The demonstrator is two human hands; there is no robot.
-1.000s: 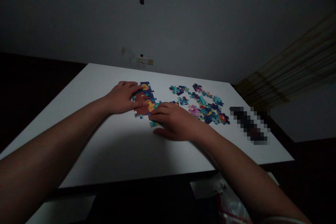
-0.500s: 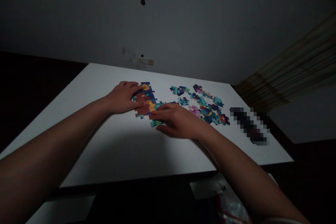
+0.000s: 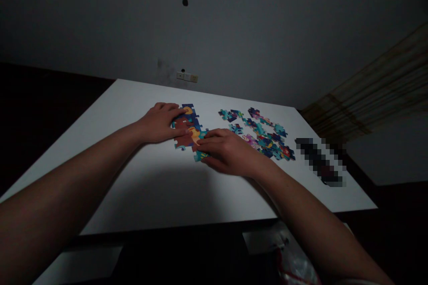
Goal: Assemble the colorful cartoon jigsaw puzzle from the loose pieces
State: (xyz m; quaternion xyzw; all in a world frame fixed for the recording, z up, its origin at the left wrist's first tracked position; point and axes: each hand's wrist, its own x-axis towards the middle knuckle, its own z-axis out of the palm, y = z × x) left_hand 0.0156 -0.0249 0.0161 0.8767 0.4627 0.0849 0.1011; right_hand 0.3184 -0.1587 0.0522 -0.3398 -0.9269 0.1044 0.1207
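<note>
A joined section of a jigsaw puzzle (image 3: 184, 139), brown, yellow, teal and dark blue, lies flat on the white table. My left hand (image 3: 159, 123) rests on its left side, palm down, with thumb and fingers apart. From the right, my right hand (image 3: 230, 151) bends over the section's lower right part, its thumb and fingers around a teal puzzle piece (image 3: 199, 156). The fingers cover much of that piece, so whether it is fully joined cannot be made out. Both hands touch the puzzle.
Several loose puzzle pieces (image 3: 259, 129) lie in a cluster to the right of the section. Beyond them a dark blurred object (image 3: 317, 160) lies near the right edge of the white table (image 3: 150, 196). A wall with sockets (image 3: 187, 76) stands behind; a clear plastic bag (image 3: 294, 258) is below.
The view has shifted slightly, so everything appears a little further right. Both hands keep nearly the same places on the puzzle, with the right fingers only slightly adjusted.
</note>
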